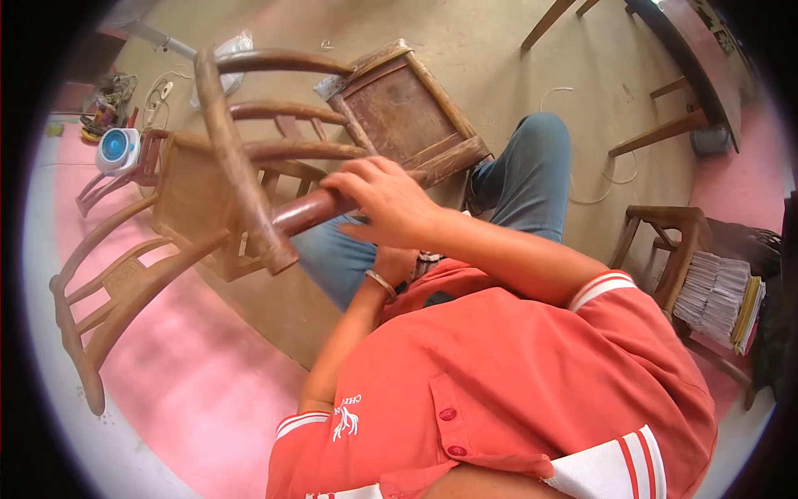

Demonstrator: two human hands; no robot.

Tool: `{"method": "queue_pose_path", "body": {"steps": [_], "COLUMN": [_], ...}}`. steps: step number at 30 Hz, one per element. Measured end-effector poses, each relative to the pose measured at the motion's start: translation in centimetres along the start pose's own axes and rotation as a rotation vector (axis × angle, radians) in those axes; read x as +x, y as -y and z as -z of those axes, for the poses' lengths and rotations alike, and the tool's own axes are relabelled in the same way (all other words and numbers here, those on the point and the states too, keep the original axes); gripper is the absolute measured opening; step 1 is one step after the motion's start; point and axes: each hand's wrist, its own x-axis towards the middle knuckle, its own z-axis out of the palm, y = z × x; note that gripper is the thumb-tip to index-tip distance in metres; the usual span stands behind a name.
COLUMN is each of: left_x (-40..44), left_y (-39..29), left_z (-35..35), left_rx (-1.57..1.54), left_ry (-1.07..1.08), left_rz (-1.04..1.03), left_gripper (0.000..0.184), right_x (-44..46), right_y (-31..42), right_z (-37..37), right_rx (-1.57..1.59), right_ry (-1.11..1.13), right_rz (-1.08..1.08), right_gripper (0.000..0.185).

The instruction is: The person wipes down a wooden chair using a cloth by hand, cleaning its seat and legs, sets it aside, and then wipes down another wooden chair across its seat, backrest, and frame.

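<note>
A worn brown wooden chair (pixel 407 112) lies tipped in front of my knees, its slatted back reaching to the left. My right hand (pixel 382 200) is closed over a thick dark wooden post of this chair, fingertips on its upper side and thumb below. Lower down, my left hand (pixel 395 263) is near my lap, a bracelet on its wrist. My right forearm and the shirt partly cover it, and its fingers are hidden.
Another wooden chair (pixel 191 195) stands at the left, near a small white and blue fan (pixel 118 150). A dark-edged table (pixel 715 75) is at the upper right. Stacked papers (pixel 711 287) sit in a wooden stool (pixel 673 218) at the right. Thin cables lie on the floor.
</note>
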Motion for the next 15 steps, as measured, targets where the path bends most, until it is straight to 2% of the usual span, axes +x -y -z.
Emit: {"method": "queue_pose_path", "body": {"steps": [2, 4, 5, 6, 8, 9, 11, 12, 13, 14, 15], "left_x": [0.8, 0.2, 1.3, 1.8, 2.2, 2.8, 3.9, 4.7, 5.4, 5.4, 5.1], "left_y": [-1.7, -3.2, -4.7, -5.7, -6.4, -7.5, -11.2, -13.0, -14.5, -15.5, -15.8], "left_z": [-0.2, -0.5, 0.6, 1.2, 2.4, 3.7, 8.0, 11.0, 14.3, 17.8, 21.1], "left_rx": [-0.214, -0.752, -0.867, -0.895, -0.519, -0.512, 0.024, 0.013, 0.001, -0.245, -0.489], "left_ry": [0.069, 0.145, 0.276, 0.305, 0.375, 0.372, 0.372, 0.378, 0.383, 0.371, 0.355], "left_rz": [0.133, 0.509, 0.613, 0.621, 0.514, 0.509, 0.296, 0.219, 0.146, 0.238, 0.331], "left_gripper": [0.063, 0.064, 0.067, 0.067, 0.063, 0.063, 0.061, 0.055, 0.05, 0.045, 0.04], "right_x": [-4.8, -10.4, -13.2, -15.1, -14.5, -14.6, -14.6, -13.8, -12.8, -11.5, -9.0], "right_y": [-0.8, -3.7, -6.3, -8.3, -7.5, -8.5, -11.0, -11.2, -12.5, -13.4, -11.7], "right_z": [2.3, 1.8, 0.1, -1.2, 0.8, 0.9, 0.6, 1.0, 1.5, 1.7, 4.4], "right_rx": [-0.121, -0.145, 0.148, 0.687, 0.967, 0.968, 0.798, 0.761, 0.708, 0.68, 0.179], "right_ry": [0.002, 0.049, 0.109, 0.165, 0.211, 0.209, 0.102, -0.113, -0.207, -0.301, -0.203], "right_rz": [-0.165, -0.444, -0.73, -1.047, -1.183, -1.175, -1.051, -0.96, -0.854, -0.818, -0.788], "right_gripper": [0.065, 0.07, 0.072, 0.071, 0.061, 0.061, 0.046, 0.035, 0.033, 0.032, 0.032]}}
